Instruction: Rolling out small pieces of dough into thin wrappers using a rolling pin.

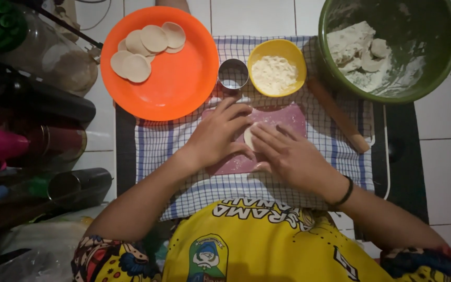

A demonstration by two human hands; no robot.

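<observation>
So, head view only: both hands sit together over a pink board (pixel 288 117) laid on a checked cloth (pixel 157 146). Left hand (pixel 216 137) lies flat, fingers spread, fingertips at the edge of a small pale dough piece (pixel 248 137); right hand (pixel 288 155) meets it from the other side, fingers pressing onto the same piece. Neither hand is clamped on it, more pressing and pinning it from both sides. The dough is at mid-board, mostly hidden under the fingers, so its exact shape can't be told. Above the board: a round metal cutter (pixel 233 74), a yellow bowl (pixel 276 67) of flour, an orange plate (pixel 160 62) holding several flat dough rounds (pixel 147 47) at its top left. A green bowl (pixel 390 47) at upper right holds floury dough lumps; a wooden rolling pin (pixel 339 116) lies just right of the board. Judgement: for pressing well, even fingertip pressure from centre outward, keep the piece floured so it doesn't stick, and keep thickness matched to the plated rounds.
</observation>
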